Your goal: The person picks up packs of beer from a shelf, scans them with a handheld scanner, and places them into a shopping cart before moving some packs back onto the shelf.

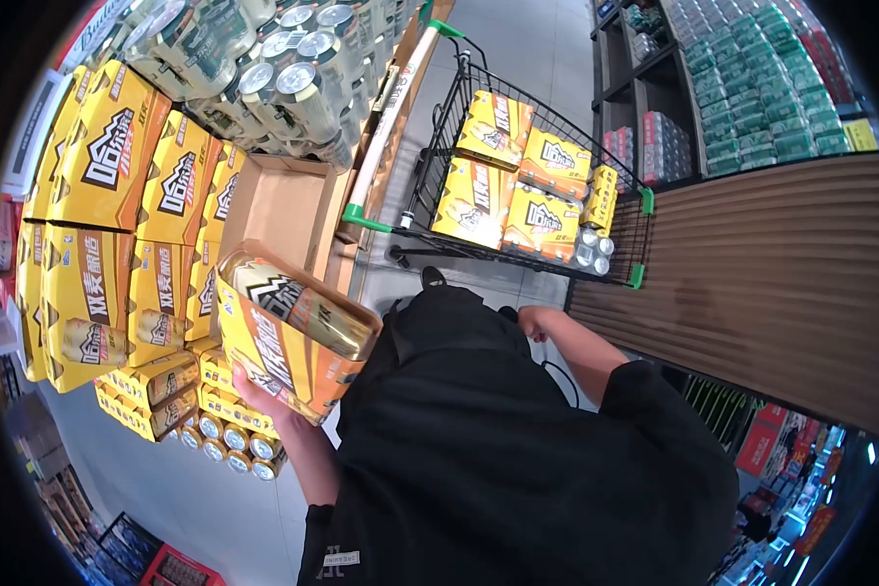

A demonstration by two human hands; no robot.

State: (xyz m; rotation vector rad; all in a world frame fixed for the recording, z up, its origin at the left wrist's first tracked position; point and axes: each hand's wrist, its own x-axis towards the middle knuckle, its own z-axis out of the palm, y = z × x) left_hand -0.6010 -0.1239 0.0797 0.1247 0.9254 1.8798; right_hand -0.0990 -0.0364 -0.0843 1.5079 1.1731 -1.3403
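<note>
My left hand [264, 394] is closed on the lower side of a yellow beer carton [281, 359], held tilted in front of my left hip. Gold beer cans [308, 311] show through the carton's open side. By my right side hangs my right hand [534, 322], its fingers loosely curled together with nothing visible in them. It is apart from the shopping cart [518, 256]. Several yellow beer cartons [476, 202] and a group of silver-topped cans [593, 251] stand in the cart.
Yellow cartons [107, 161] are stacked at the left, beside an open cardboard tray [273, 210] and wrapped cans [293, 93]. Gold-rimmed cans [236, 437] sit low on the floor. Shelves at the right hold green can packs [762, 93] above a ribbed brown panel [742, 283].
</note>
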